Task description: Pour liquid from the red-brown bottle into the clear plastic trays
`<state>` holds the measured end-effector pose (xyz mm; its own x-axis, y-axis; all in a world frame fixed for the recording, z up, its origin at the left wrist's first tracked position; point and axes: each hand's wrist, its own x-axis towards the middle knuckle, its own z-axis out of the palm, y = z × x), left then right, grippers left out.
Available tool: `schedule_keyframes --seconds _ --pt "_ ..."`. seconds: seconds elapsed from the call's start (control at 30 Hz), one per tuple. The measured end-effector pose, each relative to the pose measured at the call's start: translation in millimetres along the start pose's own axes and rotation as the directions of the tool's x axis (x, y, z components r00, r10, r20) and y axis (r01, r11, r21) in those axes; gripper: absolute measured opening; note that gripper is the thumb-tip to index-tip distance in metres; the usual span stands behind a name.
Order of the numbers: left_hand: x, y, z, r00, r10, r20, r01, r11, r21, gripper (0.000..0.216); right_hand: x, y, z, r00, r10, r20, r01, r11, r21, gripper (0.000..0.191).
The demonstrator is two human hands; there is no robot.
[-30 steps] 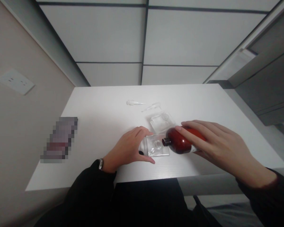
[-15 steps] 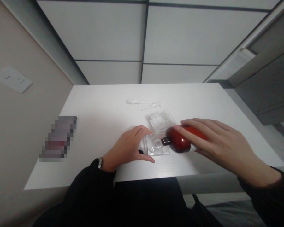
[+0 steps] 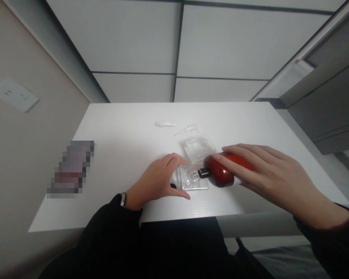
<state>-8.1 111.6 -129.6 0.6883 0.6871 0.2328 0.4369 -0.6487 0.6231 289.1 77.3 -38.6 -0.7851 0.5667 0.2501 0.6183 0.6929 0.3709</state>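
Observation:
My right hand [image 3: 261, 174] grips a dark red bottle [image 3: 222, 174], tipped on its side with its black neck pointing left. The neck sits over the round opening of a flat clear plastic container [image 3: 192, 181] lying on the white table [image 3: 128, 147]. My left hand [image 3: 158, 182] curls round the left end of that clear container and steadies it, thumb along its near edge. Whether liquid is flowing I cannot tell.
A second clear flat container [image 3: 199, 147] lies just behind the first. Two small clear pipettes [image 3: 176, 127] rest farther back near the table's middle. A blurred dark object [image 3: 71, 168] lies at the table's left edge. A wall socket [image 3: 14, 95] is on the left wall.
The red bottle has tipped a little further and its neck has shifted slightly left, onto the clear container's opening. My left hand has stayed in place.

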Motion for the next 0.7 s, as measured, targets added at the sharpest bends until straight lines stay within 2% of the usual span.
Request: schedule_keyframes --seconds 0.53,0.7 --pt "0.9 2.2 -1.4 1.0 -0.013 0.014 0.013 1.0 -0.006 0.084 0.1 1.7 -1.8 1.0 0.005 0.022 -0.005 1.0 -0.009 0.06" --pt "0.5 2.1 -1.3 1.0 0.007 0.007 -0.007 1.0 0.016 0.083 1.3 1.8 -2.0 1.0 0.006 -0.006 -0.006 1.0 -0.022 0.057"
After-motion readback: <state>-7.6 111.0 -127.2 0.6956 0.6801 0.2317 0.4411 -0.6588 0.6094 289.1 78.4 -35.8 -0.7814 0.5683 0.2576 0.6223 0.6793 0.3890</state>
